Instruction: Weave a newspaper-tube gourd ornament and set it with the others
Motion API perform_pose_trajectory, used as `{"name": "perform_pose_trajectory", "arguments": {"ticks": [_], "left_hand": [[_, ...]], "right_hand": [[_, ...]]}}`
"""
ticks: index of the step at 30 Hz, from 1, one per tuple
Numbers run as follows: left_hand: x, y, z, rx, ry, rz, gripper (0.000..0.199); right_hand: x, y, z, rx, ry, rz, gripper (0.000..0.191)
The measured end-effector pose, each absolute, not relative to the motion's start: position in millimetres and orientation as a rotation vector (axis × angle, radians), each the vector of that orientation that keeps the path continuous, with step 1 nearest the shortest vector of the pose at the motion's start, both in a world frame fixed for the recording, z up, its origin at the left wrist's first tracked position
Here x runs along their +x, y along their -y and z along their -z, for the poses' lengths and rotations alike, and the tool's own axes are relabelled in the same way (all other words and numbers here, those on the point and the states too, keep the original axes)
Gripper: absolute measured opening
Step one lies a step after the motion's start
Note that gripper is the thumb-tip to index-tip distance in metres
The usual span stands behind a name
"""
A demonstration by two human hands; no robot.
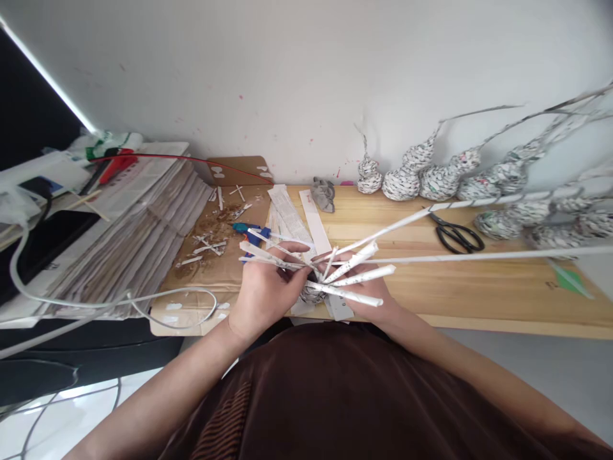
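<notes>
Two hands at frame centre, on one small woven paper piece. Left hand: fingers curled in, thumb pressed to the piece where strips cross; closed on it. Right hand: behind the short paper tubes, fingertips mostly hidden; can't tell how far closed or exactly what it grips. Short tubes fan out to both sides; two long paper tubes run off to frame right.

Step in hand, my read: weaving tubes round the piece's top. Next move seems to call for a firm left pinch while the right bends one long tube snugly past a short one, without creasing the rest.

Farther out: blue glue gun just left of the hands, paper scraps beyond it, newspaper stack at left. Black-handled scissors centre right; woven gourd shapes line the upper right.
</notes>
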State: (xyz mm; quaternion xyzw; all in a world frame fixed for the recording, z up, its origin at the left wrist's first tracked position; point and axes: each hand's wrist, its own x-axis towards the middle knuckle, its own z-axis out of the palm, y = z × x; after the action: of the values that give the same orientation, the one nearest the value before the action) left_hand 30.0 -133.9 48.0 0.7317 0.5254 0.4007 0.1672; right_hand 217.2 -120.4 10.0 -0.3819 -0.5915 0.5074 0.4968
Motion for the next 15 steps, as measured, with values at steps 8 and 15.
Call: {"name": "perform_pose_trajectory", "arguments": {"ticks": [8,15], "left_hand": [[23,119,-61,2.173,-1.361,-0.943,0.010],[25,113,-64,2.224,-1.295,-0.957,0.012]], "right_hand": [[216,122,-6,-1.003,1.405,-1.168,0.012],[228,136,-21,-1.201,1.653,-0.959,0.012]]}}
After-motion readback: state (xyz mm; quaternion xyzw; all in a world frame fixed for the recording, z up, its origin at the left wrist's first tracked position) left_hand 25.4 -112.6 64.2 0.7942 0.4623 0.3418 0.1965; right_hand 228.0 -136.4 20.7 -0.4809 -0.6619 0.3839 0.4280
